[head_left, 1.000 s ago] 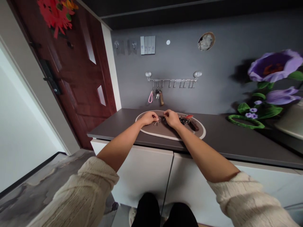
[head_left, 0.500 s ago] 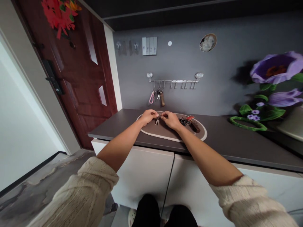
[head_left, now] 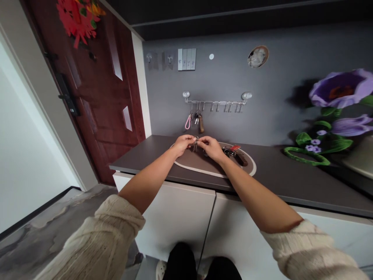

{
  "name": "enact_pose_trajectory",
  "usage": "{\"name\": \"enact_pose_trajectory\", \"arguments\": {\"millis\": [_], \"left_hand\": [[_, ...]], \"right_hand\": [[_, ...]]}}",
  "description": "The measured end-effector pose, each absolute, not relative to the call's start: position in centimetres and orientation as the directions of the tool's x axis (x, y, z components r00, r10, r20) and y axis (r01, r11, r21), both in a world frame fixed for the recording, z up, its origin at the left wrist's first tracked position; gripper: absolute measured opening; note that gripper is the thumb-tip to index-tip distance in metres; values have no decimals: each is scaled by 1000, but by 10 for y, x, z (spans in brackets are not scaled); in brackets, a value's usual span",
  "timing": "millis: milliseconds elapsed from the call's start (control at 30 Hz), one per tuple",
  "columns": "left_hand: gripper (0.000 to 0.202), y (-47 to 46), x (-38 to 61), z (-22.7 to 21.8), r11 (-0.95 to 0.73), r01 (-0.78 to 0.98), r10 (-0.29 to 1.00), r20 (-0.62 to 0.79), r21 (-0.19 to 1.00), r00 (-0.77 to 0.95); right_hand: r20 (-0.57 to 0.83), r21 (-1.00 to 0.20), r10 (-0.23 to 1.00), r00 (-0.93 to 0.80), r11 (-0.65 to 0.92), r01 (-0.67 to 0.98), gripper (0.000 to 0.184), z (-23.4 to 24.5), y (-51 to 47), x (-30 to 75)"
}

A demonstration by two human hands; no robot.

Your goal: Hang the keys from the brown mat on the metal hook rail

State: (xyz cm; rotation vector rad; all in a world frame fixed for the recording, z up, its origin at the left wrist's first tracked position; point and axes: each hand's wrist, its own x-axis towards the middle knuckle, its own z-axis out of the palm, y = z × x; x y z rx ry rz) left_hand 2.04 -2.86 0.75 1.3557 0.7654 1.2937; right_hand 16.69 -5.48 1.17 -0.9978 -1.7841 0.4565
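Both my hands meet above an oval brown mat (head_left: 204, 165) on a dark counter. My left hand (head_left: 183, 142) and my right hand (head_left: 211, 146) pinch a small bunch of keys (head_left: 195, 144) between them, lifted just off the mat. Another key bunch with a red tag and a brown fob (head_left: 235, 152) lies on the mat right of my right hand. On the wall behind, a metal hook rail (head_left: 215, 102) carries a pink loop (head_left: 188, 121) and keys with a brown fob (head_left: 199, 121) at its left end.
A dark red door (head_left: 96, 89) with a black handle stands at the left. The dark counter (head_left: 291, 175) tops white cabinet doors (head_left: 186, 217). Purple artificial flowers (head_left: 338, 105) fill the right side. Light switches (head_left: 186, 59) sit on the grey wall.
Both hands have lifted the key bunch slightly off the mat and drawn closer together; my view has shifted a little.
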Motion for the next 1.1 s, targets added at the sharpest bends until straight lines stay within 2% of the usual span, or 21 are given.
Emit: {"name": "enact_pose_trajectory", "arguments": {"millis": [367, 733, 967, 1100], "left_hand": [[22, -34, 24, 10, -173, -285, 934, 248, 943, 255], [32, -34, 27, 8, -293, -228, 898, 349, 929, 269], [22, -27, 27, 3, -422, -14, 899, 420, 907, 124], [17, -23, 29, -1, -505, 184, 863, 500, 843, 78]], "right_hand": [[633, -695, 768, -98, 619, 366, 23, 13, -53, 168], [641, -698, 766, -45, 606, 382, 21, 20, -60, 168], [686, -667, 727, 20, 618, 417, 19, 29, -50, 170], [624, -763, 776, 90, 580, 286, 15, 47, -35, 168]]}}
